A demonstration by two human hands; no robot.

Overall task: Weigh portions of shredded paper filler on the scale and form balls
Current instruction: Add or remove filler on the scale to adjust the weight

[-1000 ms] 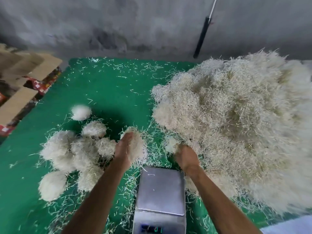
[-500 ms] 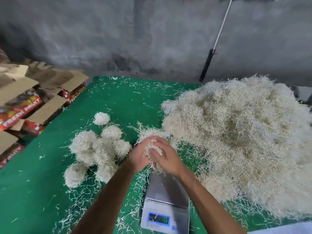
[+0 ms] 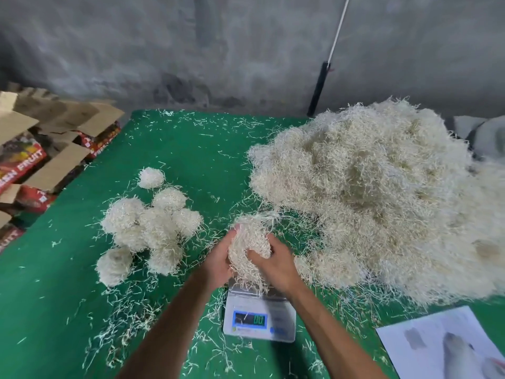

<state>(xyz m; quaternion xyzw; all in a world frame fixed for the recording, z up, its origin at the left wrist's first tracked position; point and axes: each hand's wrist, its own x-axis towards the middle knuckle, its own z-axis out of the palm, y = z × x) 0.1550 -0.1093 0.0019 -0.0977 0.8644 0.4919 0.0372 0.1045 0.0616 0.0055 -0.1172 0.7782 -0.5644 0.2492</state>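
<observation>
While open fruit cartons [image 3: 41, 160] are stacked beside the desk [image 3: 191, 160], a paper clump [image 3: 250, 242] is cupped above the scale [image 3: 259, 318] by curled fingers [image 3: 254, 255] of the left hand [image 3: 218, 261] and right hand [image 3: 276, 263].

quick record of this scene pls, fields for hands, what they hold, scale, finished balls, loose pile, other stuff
left hand: left hand grips the clump from the left
right hand: right hand grips it from the right
held: clump of shredded paper, above the scale's far end
scale: scale on the green table, display lit, digits blurred
finished balls: cluster of paper balls, left of the hands
loose pile: big pile of filler, right side
other: cardboard boxes far left; printed sheet near right
</observation>
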